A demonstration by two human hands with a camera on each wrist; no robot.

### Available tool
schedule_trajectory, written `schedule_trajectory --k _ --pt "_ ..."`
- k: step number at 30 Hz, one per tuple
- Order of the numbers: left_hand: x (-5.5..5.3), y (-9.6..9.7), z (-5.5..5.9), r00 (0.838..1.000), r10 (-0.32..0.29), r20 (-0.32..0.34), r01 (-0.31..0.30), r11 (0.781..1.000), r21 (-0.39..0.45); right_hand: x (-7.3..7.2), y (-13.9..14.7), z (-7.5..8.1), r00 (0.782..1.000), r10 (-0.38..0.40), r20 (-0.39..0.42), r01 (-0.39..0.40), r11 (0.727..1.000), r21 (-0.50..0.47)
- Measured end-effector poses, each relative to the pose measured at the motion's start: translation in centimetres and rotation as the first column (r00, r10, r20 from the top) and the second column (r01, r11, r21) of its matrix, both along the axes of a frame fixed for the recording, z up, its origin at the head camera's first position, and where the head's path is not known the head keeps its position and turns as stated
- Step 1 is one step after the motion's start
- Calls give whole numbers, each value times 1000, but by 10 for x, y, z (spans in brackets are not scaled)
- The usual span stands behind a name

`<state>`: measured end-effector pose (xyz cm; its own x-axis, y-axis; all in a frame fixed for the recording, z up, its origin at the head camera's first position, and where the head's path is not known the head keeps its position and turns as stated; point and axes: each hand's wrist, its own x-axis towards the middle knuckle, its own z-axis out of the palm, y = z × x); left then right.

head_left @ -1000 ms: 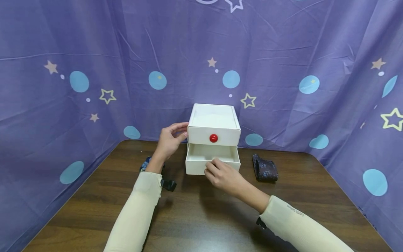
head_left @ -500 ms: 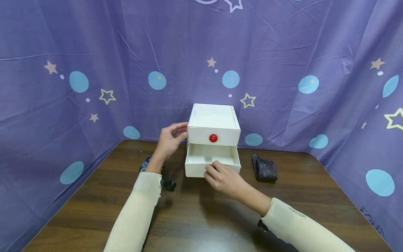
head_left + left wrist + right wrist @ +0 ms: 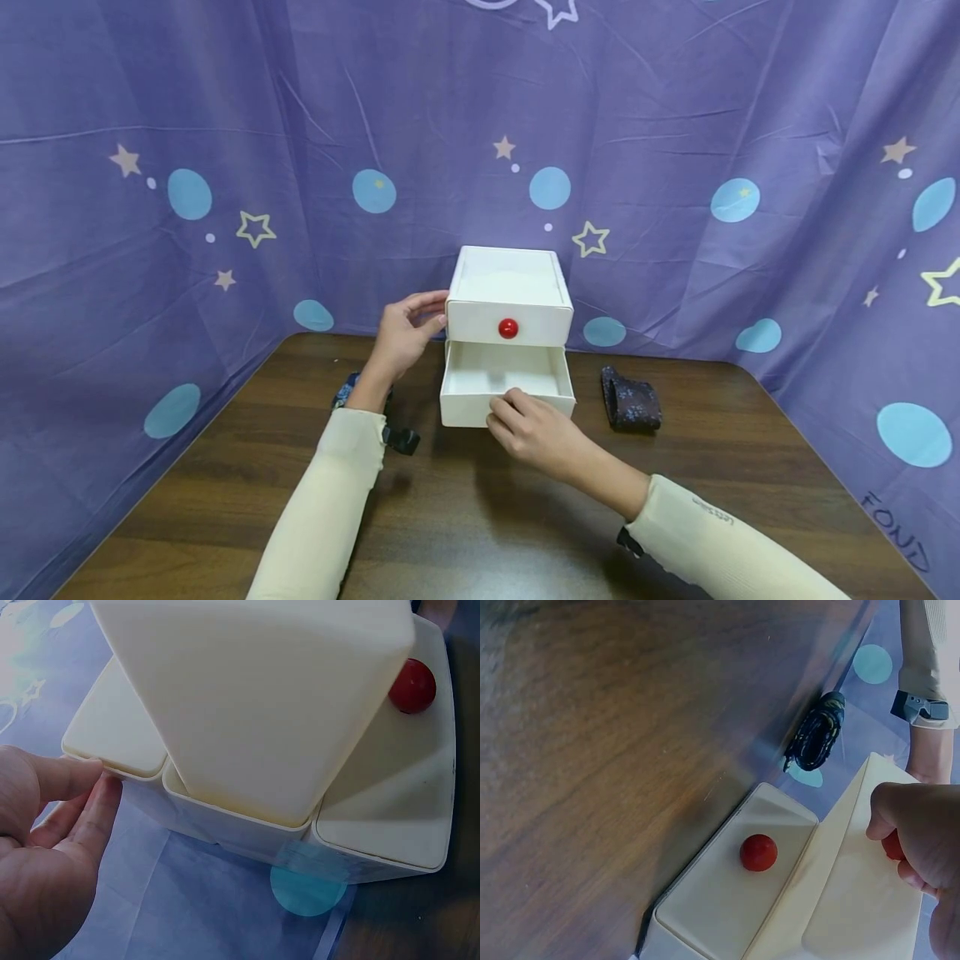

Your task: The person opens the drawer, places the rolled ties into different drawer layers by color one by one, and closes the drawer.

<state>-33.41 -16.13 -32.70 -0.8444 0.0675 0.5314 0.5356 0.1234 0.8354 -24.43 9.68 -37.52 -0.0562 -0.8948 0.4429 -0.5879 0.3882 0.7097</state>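
A white drawer cabinet [image 3: 510,279] stands at the far side of the table, its drawers fitted with red knobs. The middle drawer [image 3: 506,371] is pulled out and its visible inside holds nothing. My right hand [image 3: 536,429] pinches the red knob [image 3: 892,845] of that drawer between thumb and curled fingers. At the cabinet's upper left side, my left hand [image 3: 402,333] rests with fairly straight fingers along the side wall and the thumb at the front edge. The bottom drawer [image 3: 720,889], closed, shows in the right wrist view; the pulled-out drawer hides it in the head view.
A folded dark cloth with a small flower pattern [image 3: 632,402] lies right of the cabinet. Left of it, a blue patterned item [image 3: 345,392] is partly hidden by my left wrist. A purple curtain [image 3: 450,125] hangs behind the wooden table [image 3: 435,517].
My right hand has drawn the middle drawer a little further out towards me. My left hand stays in place against the cabinet's side.
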Motion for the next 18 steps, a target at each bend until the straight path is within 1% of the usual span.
schedule_trajectory --k 5,13,18 --pt "0 0 -1 1000 6 3 -6 1000 -4 2 0 -1 1000 17 -6 -17 1000 -9" --pt "0 0 -1 1000 4 -16 -4 1000 -10 5 0 0 1000 22 -3 -22 1000 -11" --pt "0 0 -1 1000 4 -16 -5 1000 -11 7 0 0 1000 24 -3 -24 1000 -9"
